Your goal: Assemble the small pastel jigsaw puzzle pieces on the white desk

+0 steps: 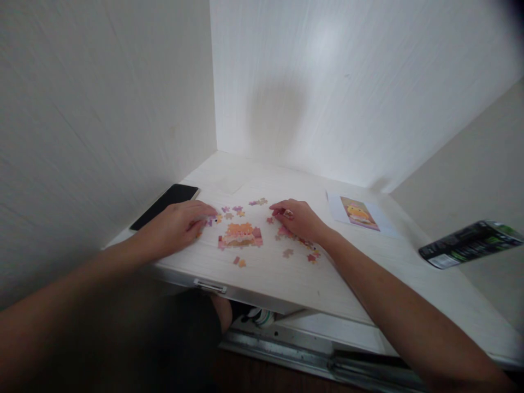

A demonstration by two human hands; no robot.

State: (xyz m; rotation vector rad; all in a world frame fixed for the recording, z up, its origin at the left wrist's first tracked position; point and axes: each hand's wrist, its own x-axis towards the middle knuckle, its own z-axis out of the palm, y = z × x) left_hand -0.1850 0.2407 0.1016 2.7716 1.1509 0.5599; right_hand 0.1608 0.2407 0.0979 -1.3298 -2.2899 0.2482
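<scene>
Resting palm-down on the pale wooden tabletop (368,256), the left hand (180,224) is lying with fingers loosely spread beside small loose pieces, while the right hand (297,217) is pinching a pink jigsaw piece (285,212). Between them the orange-and-pink assembled puzzle block (240,235) is lying with its long axis running left-right, bare tabletop near its front edge. A black flat phone (166,205) is lying far left, a printed reference picture (359,213) far right.

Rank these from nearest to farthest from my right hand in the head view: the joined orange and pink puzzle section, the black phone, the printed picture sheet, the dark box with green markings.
From the right hand:
1. Joined orange and pink puzzle section, just to its left.
2. Printed picture sheet, to its right.
3. Black phone, far left by the wall.
4. Dark box with green markings, far right edge.
</scene>
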